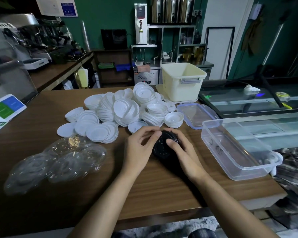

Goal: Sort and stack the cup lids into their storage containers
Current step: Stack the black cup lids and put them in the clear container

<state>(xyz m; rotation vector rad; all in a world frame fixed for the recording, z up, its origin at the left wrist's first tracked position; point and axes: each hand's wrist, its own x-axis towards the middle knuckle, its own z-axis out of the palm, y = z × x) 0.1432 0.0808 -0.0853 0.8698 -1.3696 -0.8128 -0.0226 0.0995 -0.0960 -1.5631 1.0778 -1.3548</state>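
Note:
A stack of black cup lids (pixel 162 148) sits on the wooden table (pixel 162 184) in front of me. My left hand (pixel 139 150) grips its left side and my right hand (pixel 184 152) grips its right side, thumbs on top. Behind them lies a big heap of white lids (pixel 120 110). Several clear lids (pixel 58 162) are spread at the near left. An empty clear plastic box (pixel 237 148) stands to the right. A cream bin (pixel 182 81) stands at the back.
The clear box's blue-edged cover (pixel 196 114) lies flat between the cream bin and the box. A glass display case (pixel 258 103) borders the table on the right. A card with green and blue panels (pixel 5 107) lies at the far left.

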